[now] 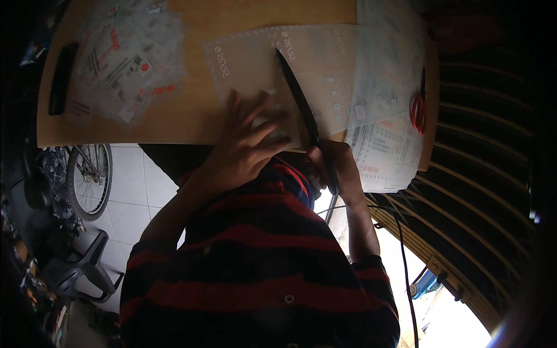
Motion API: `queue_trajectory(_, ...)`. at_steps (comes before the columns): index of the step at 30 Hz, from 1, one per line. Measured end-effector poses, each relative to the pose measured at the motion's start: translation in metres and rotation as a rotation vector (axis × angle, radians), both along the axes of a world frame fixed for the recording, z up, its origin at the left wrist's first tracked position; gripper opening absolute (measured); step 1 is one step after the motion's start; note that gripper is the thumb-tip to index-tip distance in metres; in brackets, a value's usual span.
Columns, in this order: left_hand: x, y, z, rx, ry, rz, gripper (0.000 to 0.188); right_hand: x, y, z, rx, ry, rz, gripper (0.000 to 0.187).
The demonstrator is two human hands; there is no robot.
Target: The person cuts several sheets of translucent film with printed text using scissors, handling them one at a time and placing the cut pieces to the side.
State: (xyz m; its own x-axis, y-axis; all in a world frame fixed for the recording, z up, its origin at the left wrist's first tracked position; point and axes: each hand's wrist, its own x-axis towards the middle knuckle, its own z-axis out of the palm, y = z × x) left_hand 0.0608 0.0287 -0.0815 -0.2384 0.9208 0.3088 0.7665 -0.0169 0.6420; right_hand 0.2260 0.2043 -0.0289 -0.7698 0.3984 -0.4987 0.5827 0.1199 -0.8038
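Observation:
My right hand point(336, 165) is closed round the handles of large black scissors point(301, 101) near the table's front edge. Their long dark blades look closed together and point away from me across a translucent plastic sheet point(249, 64) with printed marks. With fingers spread, my left hand point(252, 139) rests on the near part of this sheet, left of the blades. Part of the sheet is hidden under that hand. Its right side overlaps a pile of similar translucent printed sheets point(386, 151).
Loose printed plastic pieces point(130, 64) lie heaped on the wooden table point(200, 124) at left, beside a black slot-shaped handle point(62, 78). Red-handled scissors point(419, 113) lie on the right pile. A bicycle wheel point(89, 182) and a dark plastic chair point(87, 267) stand at lower left.

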Motion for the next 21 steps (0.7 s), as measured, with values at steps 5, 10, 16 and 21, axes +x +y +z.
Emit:
queue_trajectory(5,0.000,-0.001,0.000,-0.011,0.006,-0.005,0.032,-0.013,-0.001,0.015,0.004,-0.055,-0.009,0.053)
queue_trajectory(10,0.000,0.000,0.000,-0.008,0.011,-0.005,0.033,-0.021,0.000,0.019,0.033,-0.055,0.010,0.053)
queue_trajectory(16,-0.001,-0.001,-0.001,0.000,0.017,-0.008,0.032,-0.027,0.005,0.019,0.006,-0.013,0.003,0.053)
queue_trajectory(21,-0.001,0.000,0.001,0.002,0.012,-0.008,0.030,-0.034,0.009,0.020,-0.014,-0.027,0.013,0.056)
